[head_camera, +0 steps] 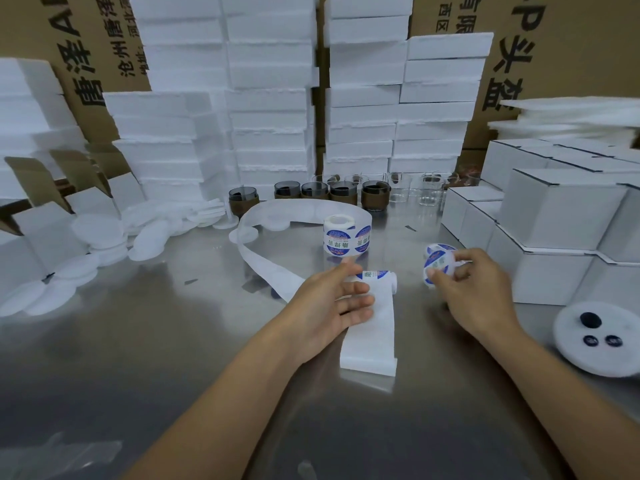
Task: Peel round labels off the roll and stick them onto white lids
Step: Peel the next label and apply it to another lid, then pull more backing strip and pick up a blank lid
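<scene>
On the near right, the right hand [474, 289] pinches a peeled round label [437, 263] between thumb and fingertips; the left hand [332, 303] presses the backing strip [372, 327] flat with straight fingers. With the white lids [104, 237] heaped far left, the label could curl and stick to itself.

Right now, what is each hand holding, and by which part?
The right hand pinches the round label at its near edge. The left hand holds nothing; its straight fingers press the backing strip onto the table.
</scene>
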`<state>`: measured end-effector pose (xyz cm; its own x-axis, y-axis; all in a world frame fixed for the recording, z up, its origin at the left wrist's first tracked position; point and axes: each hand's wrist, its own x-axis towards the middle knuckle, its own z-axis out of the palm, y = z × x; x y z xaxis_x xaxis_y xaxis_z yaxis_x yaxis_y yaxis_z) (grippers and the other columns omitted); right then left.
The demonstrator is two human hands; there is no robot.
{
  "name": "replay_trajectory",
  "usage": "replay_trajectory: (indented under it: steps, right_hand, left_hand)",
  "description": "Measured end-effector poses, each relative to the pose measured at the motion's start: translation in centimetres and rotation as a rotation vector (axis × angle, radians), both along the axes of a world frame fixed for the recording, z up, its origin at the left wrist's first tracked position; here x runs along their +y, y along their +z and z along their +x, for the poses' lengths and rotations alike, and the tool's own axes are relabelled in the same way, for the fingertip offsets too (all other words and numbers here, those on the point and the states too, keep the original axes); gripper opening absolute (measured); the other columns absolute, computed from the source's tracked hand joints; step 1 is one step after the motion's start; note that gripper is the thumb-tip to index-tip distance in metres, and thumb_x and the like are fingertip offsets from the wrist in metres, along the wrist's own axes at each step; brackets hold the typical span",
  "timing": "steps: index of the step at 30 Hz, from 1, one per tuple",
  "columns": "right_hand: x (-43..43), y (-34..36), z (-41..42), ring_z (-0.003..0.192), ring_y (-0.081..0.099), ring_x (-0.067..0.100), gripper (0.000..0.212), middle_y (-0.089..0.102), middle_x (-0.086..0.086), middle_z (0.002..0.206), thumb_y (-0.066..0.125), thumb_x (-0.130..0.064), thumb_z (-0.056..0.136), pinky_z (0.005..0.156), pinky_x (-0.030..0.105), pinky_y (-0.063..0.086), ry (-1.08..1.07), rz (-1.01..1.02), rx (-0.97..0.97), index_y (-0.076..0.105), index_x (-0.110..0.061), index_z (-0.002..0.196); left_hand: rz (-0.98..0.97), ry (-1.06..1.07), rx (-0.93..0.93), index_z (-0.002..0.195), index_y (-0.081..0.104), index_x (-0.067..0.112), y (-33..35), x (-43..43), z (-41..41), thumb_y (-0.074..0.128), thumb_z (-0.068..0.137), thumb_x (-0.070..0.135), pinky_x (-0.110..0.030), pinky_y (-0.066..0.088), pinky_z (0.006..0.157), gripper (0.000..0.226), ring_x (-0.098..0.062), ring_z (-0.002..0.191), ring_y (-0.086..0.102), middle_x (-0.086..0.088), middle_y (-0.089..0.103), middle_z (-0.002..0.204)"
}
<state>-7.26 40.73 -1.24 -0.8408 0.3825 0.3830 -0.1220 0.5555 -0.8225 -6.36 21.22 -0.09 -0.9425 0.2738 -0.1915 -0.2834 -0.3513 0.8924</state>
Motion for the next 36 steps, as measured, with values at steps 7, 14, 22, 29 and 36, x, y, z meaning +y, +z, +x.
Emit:
replay_trajectory:
  steps: [7, 14, 22, 29, 36]
  right_hand:
    - [0.7, -0.9, -1.0, 0.097, 0.055, 0.039, 0.047, 0.060, 0.019, 0.109, 0.066, -0.027, 0.084, 0.068, 0.034, 0.034, -0.237, 0.256, -0.128, 0.038, -0.005, 0.115]
    - [-4.0, 1.2, 0.8, 0.057, 0.058, 0.003, 0.011, 0.060, -0.003, 0.058, 0.058, -0.022, 0.088, 0.058, 0.020, 0.046, 0.175, -0.150, 0.078, 0.049, -0.020, 0.083]
    - [-7.9, 0.2, 2.4, 0.075, 0.063, 0.019, 0.014, 0.065, 0.005, 0.079, 0.050, -0.026, 0.094, 0.076, 0.033, 0.051, 0.418, -0.541, -0.100, 0.054, -0.017, 0.084]
    - [-7.7, -0.1, 2.6, 0.071, 0.065, 0.018, 0.012, 0.067, 0.009, 0.075, 0.053, -0.015, 0.093, 0.070, 0.023, 0.053, 0.480, -0.373, -0.128, 0.058, -0.006, 0.086]
    - [-7.7, -0.3, 2.6, 0.063, 0.067, 0.020, 0.013, 0.068, 0.010, 0.065, 0.053, -0.010, 0.092, 0.060, 0.020, 0.055, 0.511, -0.421, -0.139, 0.058, -0.004, 0.081]
  left_hand:
    - [-0.015, -0.009, -0.053, 0.100, 0.059, 0.008, -0.1, -0.3, -0.5, 0.055, 0.094, 0.031, -0.029, 0.057, 0.062, 0.025, -0.018, 0.065, 0.066, -0.008, 0.059, 0.080]
    - [0.005, -0.007, -0.059, 0.102, 0.058, 0.007, -0.1, -0.1, -0.5, 0.052, 0.095, 0.031, -0.029, 0.058, 0.066, 0.026, -0.019, 0.065, 0.066, -0.009, 0.060, 0.077]
    - [-0.020, 0.081, -0.049, 0.088, 0.054, 0.008, -0.1, -0.1, 0.0, 0.050, 0.096, 0.025, -0.023, 0.048, 0.054, 0.019, -0.014, 0.052, 0.054, -0.005, 0.049, 0.064]
    - [0.032, 0.235, 0.062, 0.080, 0.056, 0.011, 0.9, -1.4, 0.6, 0.049, 0.095, 0.011, -0.021, 0.042, 0.045, 0.017, -0.012, 0.047, 0.048, 0.001, 0.049, 0.052]
    - [0.011, 0.498, 0.113, 0.080, 0.058, 0.011, 2.0, -7.0, -1.8, 0.052, 0.093, 0.008, -0.020, 0.041, 0.042, 0.014, -0.011, 0.047, 0.050, 0.000, 0.053, 0.054]
